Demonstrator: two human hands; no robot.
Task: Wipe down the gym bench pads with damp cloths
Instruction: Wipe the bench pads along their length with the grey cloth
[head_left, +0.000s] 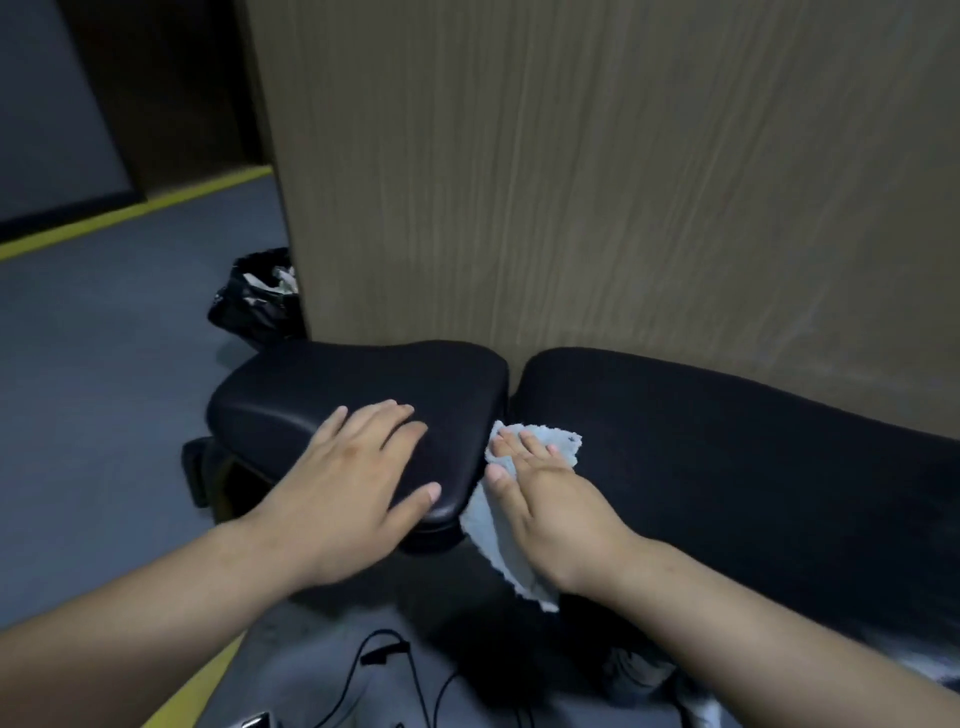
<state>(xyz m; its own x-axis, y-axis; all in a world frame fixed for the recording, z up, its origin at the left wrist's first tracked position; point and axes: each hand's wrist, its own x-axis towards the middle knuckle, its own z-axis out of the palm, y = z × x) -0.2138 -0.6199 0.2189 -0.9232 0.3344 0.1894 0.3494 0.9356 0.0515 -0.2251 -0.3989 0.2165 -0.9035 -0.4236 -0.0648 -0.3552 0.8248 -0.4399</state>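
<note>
Forearms (156, 623) reach in from the bottom edge. Beyond them rises a wood panel (623, 182). Below it the long pad (727, 467) lies right and the seat pad (337, 384) left, with a narrow gap between. Left hand (343, 483) rests flat on the seat pad, fingers straight, grasping nothing. Right hand (545, 493) presses the cloth (565, 441) with flat fingers at the gap, against the long pad's end. Even palm pressure and overlapping strokes into that seam should serve best.

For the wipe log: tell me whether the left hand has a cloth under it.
No, the left hand lies flat and bare on the seat pad; the cloth is under the right hand.
</note>
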